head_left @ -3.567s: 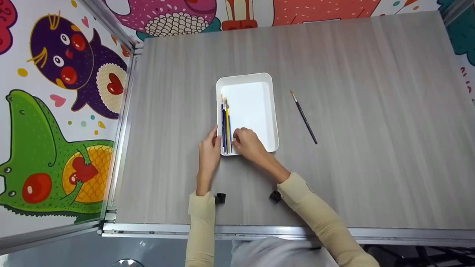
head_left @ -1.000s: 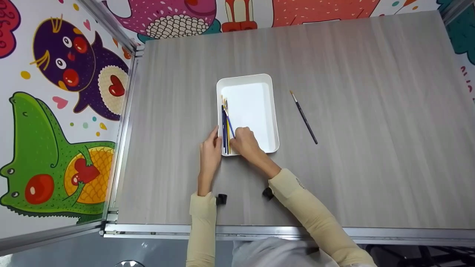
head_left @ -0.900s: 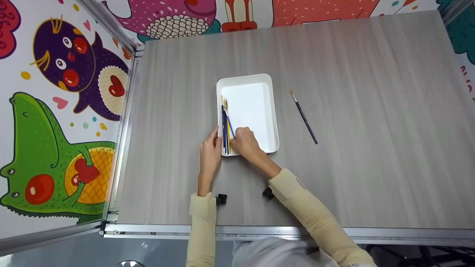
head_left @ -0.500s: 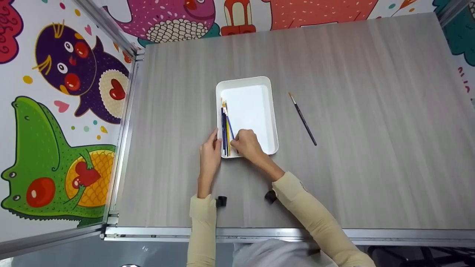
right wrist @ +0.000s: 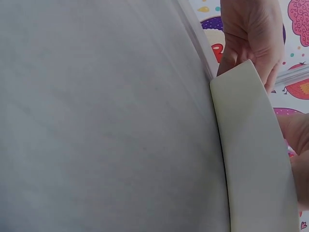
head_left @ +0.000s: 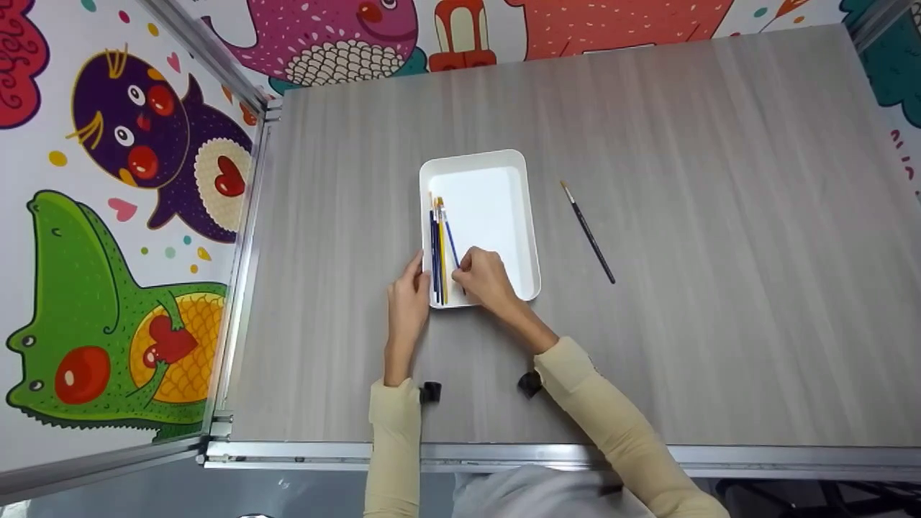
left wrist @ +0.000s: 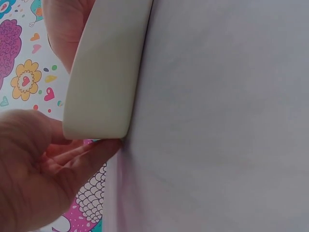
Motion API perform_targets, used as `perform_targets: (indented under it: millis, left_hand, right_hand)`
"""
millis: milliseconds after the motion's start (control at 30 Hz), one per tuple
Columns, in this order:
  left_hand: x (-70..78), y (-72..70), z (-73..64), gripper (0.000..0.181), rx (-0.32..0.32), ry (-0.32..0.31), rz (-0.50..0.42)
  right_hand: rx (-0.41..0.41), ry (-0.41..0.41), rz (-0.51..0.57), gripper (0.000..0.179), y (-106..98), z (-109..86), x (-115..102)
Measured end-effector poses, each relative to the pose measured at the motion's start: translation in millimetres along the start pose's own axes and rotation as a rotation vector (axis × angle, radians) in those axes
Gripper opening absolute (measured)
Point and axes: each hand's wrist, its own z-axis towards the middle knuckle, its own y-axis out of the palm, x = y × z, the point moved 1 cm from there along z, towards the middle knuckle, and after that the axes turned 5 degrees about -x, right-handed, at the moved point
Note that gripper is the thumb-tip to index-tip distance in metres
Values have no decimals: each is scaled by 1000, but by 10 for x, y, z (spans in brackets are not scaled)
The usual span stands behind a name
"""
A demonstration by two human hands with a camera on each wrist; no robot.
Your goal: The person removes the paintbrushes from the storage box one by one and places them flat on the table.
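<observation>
My right hand (head_left: 486,277) pinches a thin blue paintbrush (head_left: 452,241) near its handle end, inside the white tray (head_left: 533,244). That brush slants, its bristles up beside the other brushes and its lower part partly hidden by the fingers. Along the tray's left wall lie several more brushes, among them a yellow paintbrush (head_left: 442,266) and dark blue paintbrushes (head_left: 434,252). My left hand (head_left: 408,302) grips the tray's near left corner; in the left wrist view the thumb goes over the rim and the fingers (left wrist: 94,157) lie along the outside wall.
To the right of the tray, a black paintbrush (head_left: 593,241) lies on the grey wooden table (head_left: 719,252). A metal rail (head_left: 504,455) runs along the near edge. Painted panels (head_left: 108,288) stand at the left and back. Black wrist pieces (head_left: 429,392) show beneath the sleeves.
The blue brush, earlier parallel to the others, was tilted with its bristles over them. It has now shifted right with my right hand. My left hand stays at the tray corner.
</observation>
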Motion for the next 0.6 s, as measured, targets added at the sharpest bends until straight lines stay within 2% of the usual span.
perform_targets:
  millis: [333,600]
  left_hand:
    - [-3,4,-6,38,-1,-18,13]
    - [-2,5,0,39,-15,-34,-4]
  right_hand:
    - [114,-23,106,5,-108,-20,23]
    - [134,-8,154,6,-171,-45,75]
